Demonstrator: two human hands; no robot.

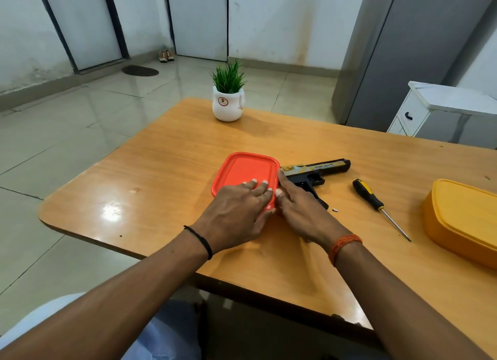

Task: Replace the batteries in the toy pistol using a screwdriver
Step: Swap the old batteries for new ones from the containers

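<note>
Both of your hands are on the red box [246, 175], not on the task's tools. Your left hand [236, 212] lies flat and spread on its lid, fingers extended, gripping nothing. Your right hand [298, 206] presses against the box's right edge with the thumb up along the rim; its fingers look loosely extended, and whether they hook the rim underneath is hidden.

The toy pistol [313, 173] lies on the bench [166, 158] just beyond and to the right of your right hand, touching or nearly touching the box's right side. Its long axis runs left to right, muzzle toward the right, grip angled back toward you and partly covered by your right hand. Your right hand is clearly the nearer one to it.

The screwdriver [376, 203] lies farther right, well apart from the pistol, handle away from you and tip pointing toward you and right. A small screw-like piece [335, 210] sits on the bench between the pistol's grip and the screwdriver; a sweeping reach could knock it. A yellow box [462, 220] sits at the far right, and a potted plant [228, 96] stands at the far edge, out of the way.
</note>
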